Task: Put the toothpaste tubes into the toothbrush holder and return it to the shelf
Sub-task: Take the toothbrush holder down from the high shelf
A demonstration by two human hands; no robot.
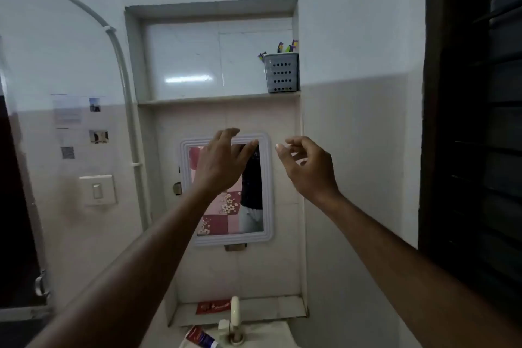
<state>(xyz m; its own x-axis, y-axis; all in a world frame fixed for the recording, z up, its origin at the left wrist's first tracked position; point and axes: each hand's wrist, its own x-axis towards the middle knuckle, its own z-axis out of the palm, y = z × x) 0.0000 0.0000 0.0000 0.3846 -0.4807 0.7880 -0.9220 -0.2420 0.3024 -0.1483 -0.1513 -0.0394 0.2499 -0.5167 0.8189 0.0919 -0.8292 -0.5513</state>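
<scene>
A grey perforated toothbrush holder stands at the right end of the recessed shelf, with several toothbrush handles sticking out of it. My left hand is raised in front of the mirror, fingers spread and empty. My right hand hovers beside it, fingers loosely curled with nothing in them, well below the holder. A red and white toothpaste tube lies on the basin edge at the bottom. A red toothpaste tube or pack lies on the ledge behind the tap.
A white-framed mirror hangs under the shelf. A tap rises over the basin. A light switch and a white pipe are on the left wall. A dark window frame fills the right.
</scene>
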